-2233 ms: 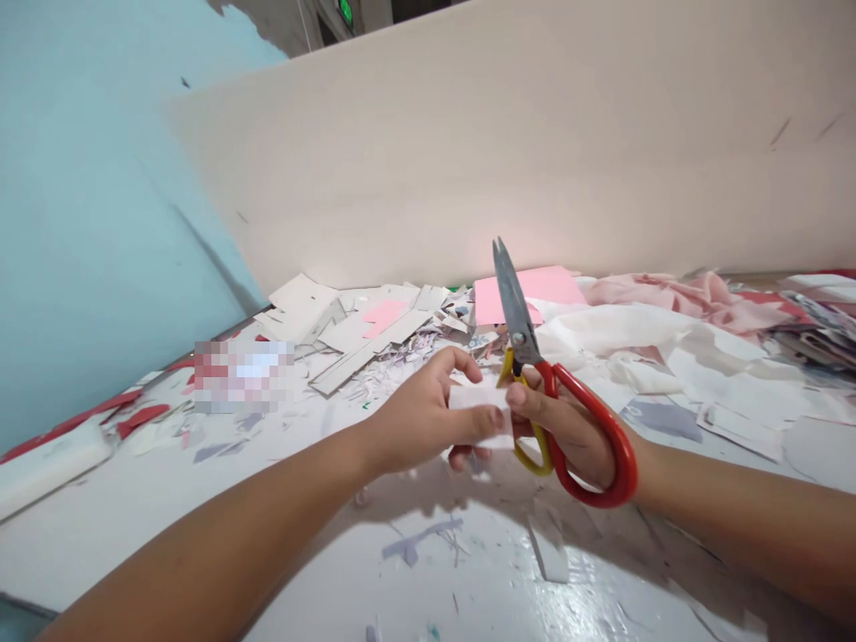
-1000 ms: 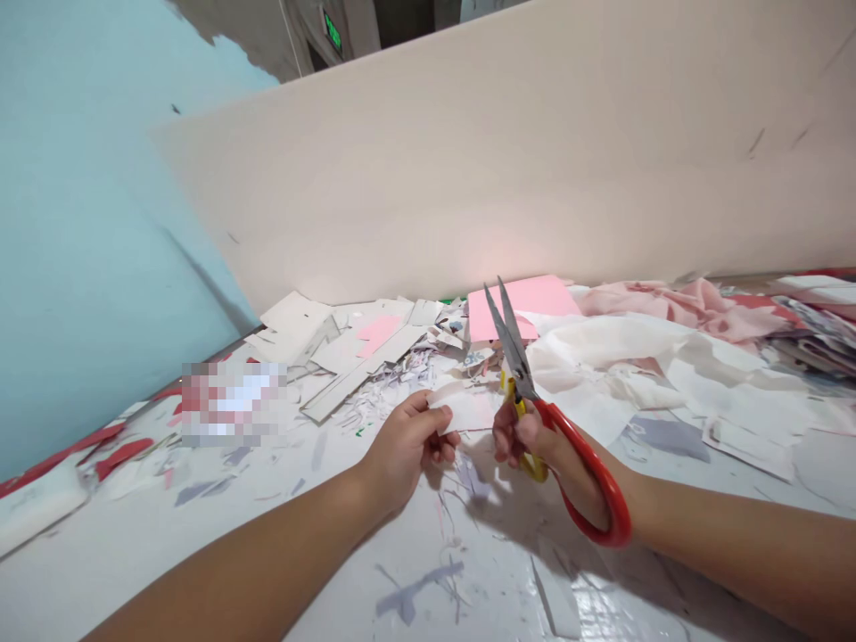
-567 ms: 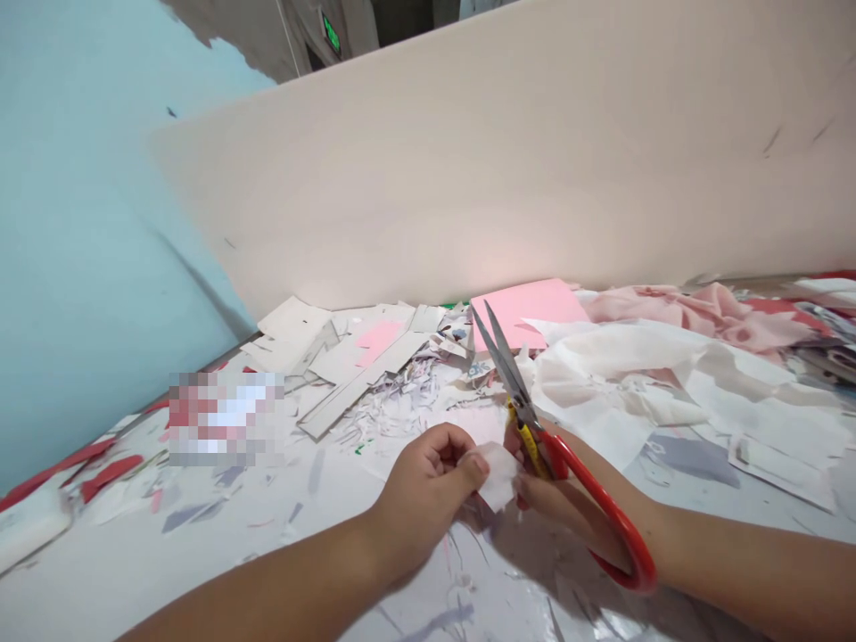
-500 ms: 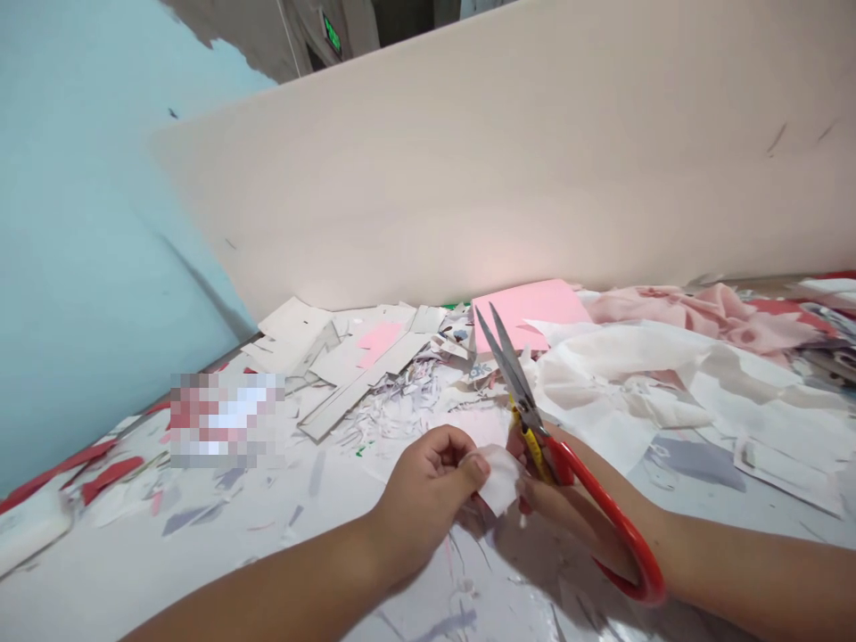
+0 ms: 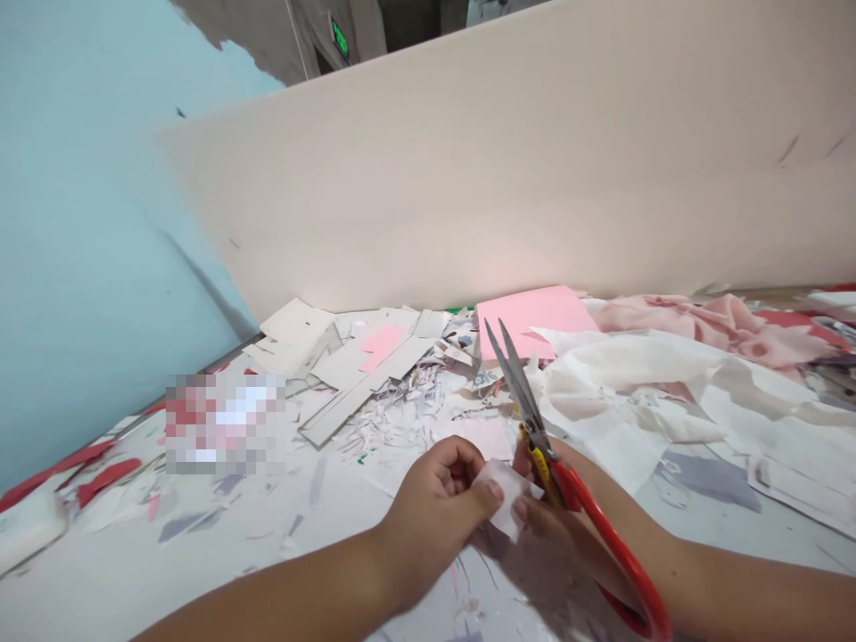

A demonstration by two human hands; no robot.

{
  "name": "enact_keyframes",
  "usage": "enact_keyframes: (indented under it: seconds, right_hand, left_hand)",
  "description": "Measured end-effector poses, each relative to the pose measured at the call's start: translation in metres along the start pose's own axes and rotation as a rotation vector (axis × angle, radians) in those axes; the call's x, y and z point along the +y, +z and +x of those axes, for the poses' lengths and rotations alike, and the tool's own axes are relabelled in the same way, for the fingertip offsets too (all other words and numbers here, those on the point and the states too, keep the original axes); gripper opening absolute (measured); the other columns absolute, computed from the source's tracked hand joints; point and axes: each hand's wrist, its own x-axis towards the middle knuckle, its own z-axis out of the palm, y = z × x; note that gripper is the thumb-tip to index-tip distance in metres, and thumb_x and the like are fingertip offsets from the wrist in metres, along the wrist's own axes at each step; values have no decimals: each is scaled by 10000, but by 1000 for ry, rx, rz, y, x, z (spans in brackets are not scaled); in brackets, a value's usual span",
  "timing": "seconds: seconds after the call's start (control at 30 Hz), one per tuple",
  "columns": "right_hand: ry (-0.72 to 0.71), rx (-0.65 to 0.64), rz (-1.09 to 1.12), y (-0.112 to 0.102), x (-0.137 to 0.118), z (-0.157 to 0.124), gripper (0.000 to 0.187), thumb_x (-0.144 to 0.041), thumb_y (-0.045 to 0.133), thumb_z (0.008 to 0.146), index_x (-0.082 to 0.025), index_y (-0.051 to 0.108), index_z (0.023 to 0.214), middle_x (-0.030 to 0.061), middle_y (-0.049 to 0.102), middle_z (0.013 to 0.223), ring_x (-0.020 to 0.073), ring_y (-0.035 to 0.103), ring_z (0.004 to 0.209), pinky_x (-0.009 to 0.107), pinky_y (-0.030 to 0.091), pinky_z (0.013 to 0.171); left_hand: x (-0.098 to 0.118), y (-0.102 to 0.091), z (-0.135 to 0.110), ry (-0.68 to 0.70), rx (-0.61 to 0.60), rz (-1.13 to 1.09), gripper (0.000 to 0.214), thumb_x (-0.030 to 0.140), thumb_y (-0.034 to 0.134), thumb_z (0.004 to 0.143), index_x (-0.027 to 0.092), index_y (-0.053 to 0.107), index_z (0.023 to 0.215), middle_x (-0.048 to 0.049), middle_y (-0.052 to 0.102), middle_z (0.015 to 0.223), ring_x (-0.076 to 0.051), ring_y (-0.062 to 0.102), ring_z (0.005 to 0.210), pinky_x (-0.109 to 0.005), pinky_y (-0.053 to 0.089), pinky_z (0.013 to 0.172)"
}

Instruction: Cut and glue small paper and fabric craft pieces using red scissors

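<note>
Left hand (image 5: 434, 522) pinching a white paper scrap (image 5: 505, 495) between thumb and fingers, out over the bench (image 5: 201, 571)! Right hand (image 5: 545, 517) closed firmly around the red-handled scissors (image 5: 531, 428), blades parted just a little, tips up, nothing between them. The scrap's right against those fingers (image 5: 528, 510). Beyond, a pink card (image 5: 528, 321) tops the paper offcuts (image 5: 394, 401).

Left hand (image 5: 434, 522) and right hand (image 5: 545, 513) nearer together than earlier, scissor blades (image 5: 516, 383) parted
</note>
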Motion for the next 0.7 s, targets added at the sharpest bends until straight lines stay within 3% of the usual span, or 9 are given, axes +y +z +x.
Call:
enact_keyframes:
  seconds: [0.27,0.47,0.7]
  right_hand:
    - [-32,31,81,5,-3,1,123,-231,574,678,-207,454,670,-33,500,586,127,476,552,253,446,524]
    - [-1,93,101,6,-11,-2,110,-231,557,622,-209,454,655,-37,474,572,123,449,534,248,432,495]
    - [7,105,115,7,-13,-3,126,-168,539,606,-210,421,614,-51,412,547,103,395,507,222,392,454]
  left_hand:
    - [-5,-3,-6,354,154,573,161,331,532,798,186,489,743,16,474,721,-96,418,633,-252,368,605]
    - [-1,-1,-14,595,51,806,26,197,535,791,199,509,791,-7,466,828,-124,441,788,-261,369,718]
    - [-3,-3,-14,660,-14,862,81,229,497,821,191,524,887,-34,450,887,-131,480,832,-275,407,754]
